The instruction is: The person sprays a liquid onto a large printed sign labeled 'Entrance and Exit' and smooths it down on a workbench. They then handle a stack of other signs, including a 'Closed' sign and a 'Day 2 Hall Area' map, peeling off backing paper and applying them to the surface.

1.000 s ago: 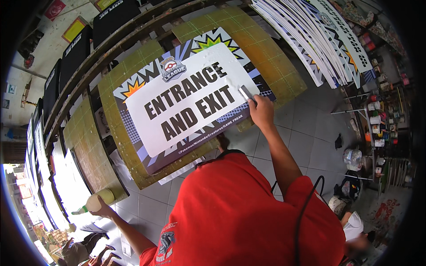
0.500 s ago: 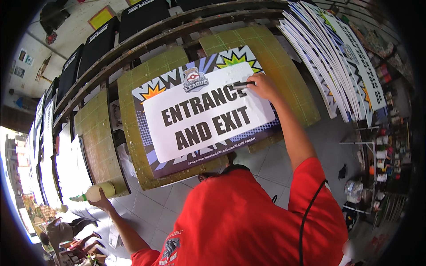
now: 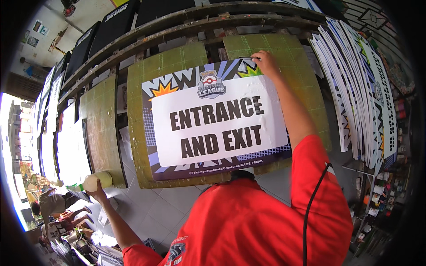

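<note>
A printed signboard (image 3: 217,131) lies flat on a worn green cutting board (image 3: 137,133). It has a white panel with bold black lettering, a round-ball emblem and a colourful comic-style border. My right hand (image 3: 267,65) is closed on a thin, dark, flat tool (image 3: 249,58) at the sign's far right edge, over the green burst; its exact kind is unclear. Wrinkles or bubbles show on the right of the white panel. Off to the left, my left hand (image 3: 94,191) grips a pale yellowish spray bottle (image 3: 101,180) with a green-and-white head, away from the sign.
Several printed boards (image 3: 350,88) stand in a row at the right. A wooden rack (image 3: 177,31) runs behind, with black panels (image 3: 113,20) beyond it. Shelves of small containers (image 3: 377,199) stand at lower right. Another person (image 3: 53,213) is at lower left.
My right hand has moved away from me with the tool, from the white panel's upper right to the sign's far edge. My left hand still holds the spray bottle. The view has shifted.
</note>
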Demonstrator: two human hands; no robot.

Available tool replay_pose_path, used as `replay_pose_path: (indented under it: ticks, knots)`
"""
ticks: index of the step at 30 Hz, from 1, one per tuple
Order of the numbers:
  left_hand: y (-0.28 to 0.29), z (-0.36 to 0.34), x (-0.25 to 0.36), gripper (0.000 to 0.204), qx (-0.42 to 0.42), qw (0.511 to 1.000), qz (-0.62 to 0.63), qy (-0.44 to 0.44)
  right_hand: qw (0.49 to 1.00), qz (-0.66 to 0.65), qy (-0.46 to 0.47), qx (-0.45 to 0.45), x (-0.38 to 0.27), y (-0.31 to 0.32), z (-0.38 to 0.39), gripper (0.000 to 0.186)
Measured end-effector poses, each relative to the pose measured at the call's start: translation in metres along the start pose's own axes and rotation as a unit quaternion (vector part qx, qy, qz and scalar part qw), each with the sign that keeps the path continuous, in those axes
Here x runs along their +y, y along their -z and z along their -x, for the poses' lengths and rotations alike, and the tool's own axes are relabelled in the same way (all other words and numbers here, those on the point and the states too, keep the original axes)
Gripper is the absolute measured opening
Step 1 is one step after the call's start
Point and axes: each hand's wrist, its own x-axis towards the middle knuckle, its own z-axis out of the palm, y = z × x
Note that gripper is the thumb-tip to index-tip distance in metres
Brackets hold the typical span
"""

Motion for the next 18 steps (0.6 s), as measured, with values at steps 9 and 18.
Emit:
replay_pose_path:
  ticks: [9,18]
  knots:
    - [0.0,0.001,0.002,0.108,0.007,0.999,-0.046,0.006,0.996,-0.023,0.049,-0.065,-0.032,0.04,0.072,0.012]
    - [-0.005,0.012,0.029,0.101,0.011,0.997,-0.066,0.05,0.996,-0.034,0.038,-0.069,-0.068,0.076,0.188,0.011]
